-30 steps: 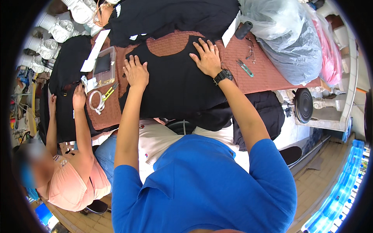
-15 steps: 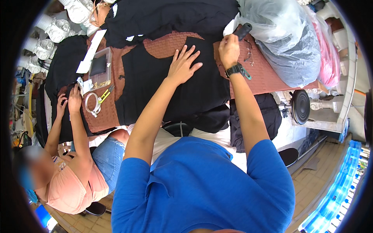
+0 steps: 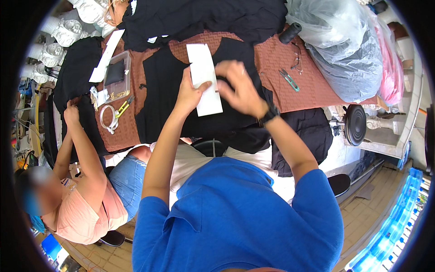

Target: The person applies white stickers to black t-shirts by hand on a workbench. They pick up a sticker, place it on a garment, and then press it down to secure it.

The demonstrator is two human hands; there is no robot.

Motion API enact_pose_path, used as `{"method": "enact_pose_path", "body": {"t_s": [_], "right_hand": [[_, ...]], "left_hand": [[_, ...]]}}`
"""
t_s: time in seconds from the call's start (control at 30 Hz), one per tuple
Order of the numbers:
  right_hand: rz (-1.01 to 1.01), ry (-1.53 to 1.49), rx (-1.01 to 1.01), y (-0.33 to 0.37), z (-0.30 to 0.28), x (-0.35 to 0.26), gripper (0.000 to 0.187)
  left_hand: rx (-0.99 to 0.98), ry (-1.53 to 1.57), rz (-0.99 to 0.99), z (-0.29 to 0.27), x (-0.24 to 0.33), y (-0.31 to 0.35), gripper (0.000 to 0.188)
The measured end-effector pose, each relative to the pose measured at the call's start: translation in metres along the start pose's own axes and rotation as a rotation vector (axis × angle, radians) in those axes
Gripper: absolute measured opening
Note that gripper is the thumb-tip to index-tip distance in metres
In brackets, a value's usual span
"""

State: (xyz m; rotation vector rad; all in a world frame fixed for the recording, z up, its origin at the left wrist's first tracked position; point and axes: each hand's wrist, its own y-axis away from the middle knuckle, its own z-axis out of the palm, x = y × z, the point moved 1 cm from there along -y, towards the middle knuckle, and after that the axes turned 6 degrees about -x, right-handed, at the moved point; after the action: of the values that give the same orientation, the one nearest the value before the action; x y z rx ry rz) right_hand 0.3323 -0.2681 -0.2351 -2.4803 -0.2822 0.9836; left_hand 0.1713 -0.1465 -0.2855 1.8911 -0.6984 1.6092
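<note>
A white paper strip (image 3: 203, 68) with notched edges is over the black cut cloth (image 3: 158, 104) in front of me. My left hand (image 3: 188, 93) grips its left edge, thumb on top. Just off the strip's right edge is my right hand (image 3: 240, 90), slightly blurred, fingers apart and nothing seen in them. The cloth lies on a brown patterned table cover (image 3: 267, 59). Green-handled thread snips (image 3: 290, 80) rest on that cover to the right. Behind them are eyeglasses (image 3: 297, 61) and a black thread cone (image 3: 290, 33).
At left are a clear plastic box (image 3: 127, 75), yellow-handled snips (image 3: 121, 109), a ring of tape (image 3: 105, 120) and another white strip (image 3: 108, 56). A co-worker (image 3: 86, 204) handles black cloth there. Plastic bags (image 3: 344, 50) fill the back right; more black fabric (image 3: 204, 18) lies behind.
My left hand has come off the flat cloth and now holds the paper strip. My right hand has moved left from beside the thread cone. The green snips now lie on the table cover.
</note>
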Motion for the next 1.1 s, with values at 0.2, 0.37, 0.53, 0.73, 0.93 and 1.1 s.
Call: {"method": "enact_pose_path", "body": {"t_s": [0.2,0.37,0.53,0.73,0.93,1.1], "right_hand": [[0.309,0.282,0.208,-0.042,0.024,0.14,0.024],[0.247,0.311,0.269,-0.041,0.029,0.146,0.023],[0.223,0.328,0.302,-0.041,0.034,0.145,0.025],[0.218,0.362,0.267,-0.037,0.033,0.153,0.027],[0.226,0.43,0.187,-0.038,0.031,0.147,0.039],[0.221,0.421,0.135,-0.038,0.028,0.156,0.042]], "left_hand": [[-0.024,-0.069,0.006,0.026,-0.004,-0.041,0.093],[0.0,-0.198,0.014,0.031,-0.004,-0.047,0.094],[0.108,-0.432,0.078,0.031,-0.006,-0.047,0.075],[0.285,-1.101,0.171,-0.002,0.012,-0.015,0.041],[0.199,-1.2,0.163,-0.037,-0.026,0.0,0.06],[0.187,-1.131,0.329,-0.019,-0.017,0.001,0.057]]}}
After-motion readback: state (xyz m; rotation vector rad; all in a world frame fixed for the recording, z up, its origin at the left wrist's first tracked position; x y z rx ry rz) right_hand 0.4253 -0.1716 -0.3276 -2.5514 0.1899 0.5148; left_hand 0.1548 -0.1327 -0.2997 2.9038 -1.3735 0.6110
